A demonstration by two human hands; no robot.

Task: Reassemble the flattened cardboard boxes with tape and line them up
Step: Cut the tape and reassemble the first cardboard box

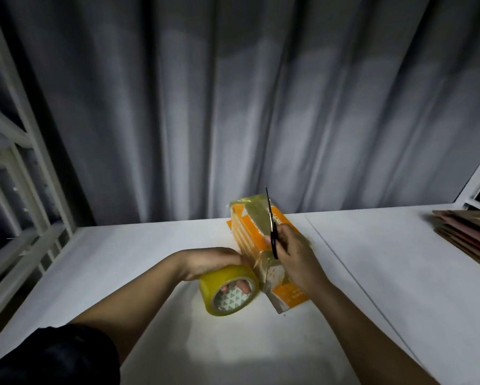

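Note:
An orange and white cardboard box [254,226] lies on the white table [150,259], wrapped in yellowish clear tape. My left hand [208,261] grips a roll of yellowish tape [229,291] just left of the box, fingers through its core. A strip of tape runs from the roll up over the box. My right hand [291,252] holds black scissors [270,223] over the box, blades pointing up and away. The box's near end sits under my right wrist.
A stack of flattened cardboard boxes [466,232] lies at the table's far right. A grey curtain [233,107] hangs behind the table. A white metal frame [19,168] stands at the left. A seam [344,268] divides two tabletops.

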